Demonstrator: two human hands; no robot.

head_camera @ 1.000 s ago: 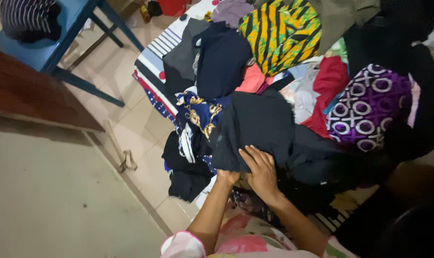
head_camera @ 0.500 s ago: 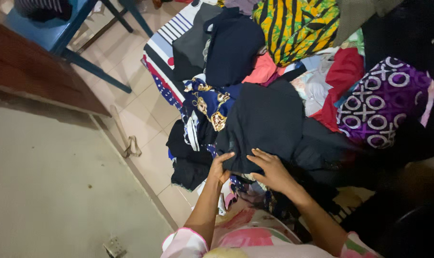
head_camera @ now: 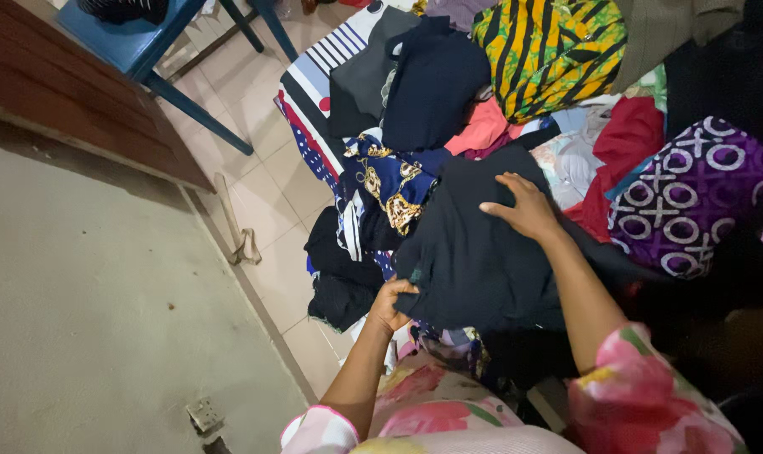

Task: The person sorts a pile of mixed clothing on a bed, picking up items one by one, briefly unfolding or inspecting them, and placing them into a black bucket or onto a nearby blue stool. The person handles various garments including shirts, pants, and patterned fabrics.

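Presently the left hand (head_camera: 390,304) pinches the near hem of a black garment (head_camera: 474,252), while the right hand (head_camera: 524,206) lies flat and open at its two o'clock. Soft, light cloth atop the pile; best gripped at edges. A purple patterned fabric (head_camera: 692,197) lies toward three o'clock.

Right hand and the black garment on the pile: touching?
Touching. The head view shows the right hand lying palm-down flat on the black garment, no gap visible, while the left hand pinches its near edge.
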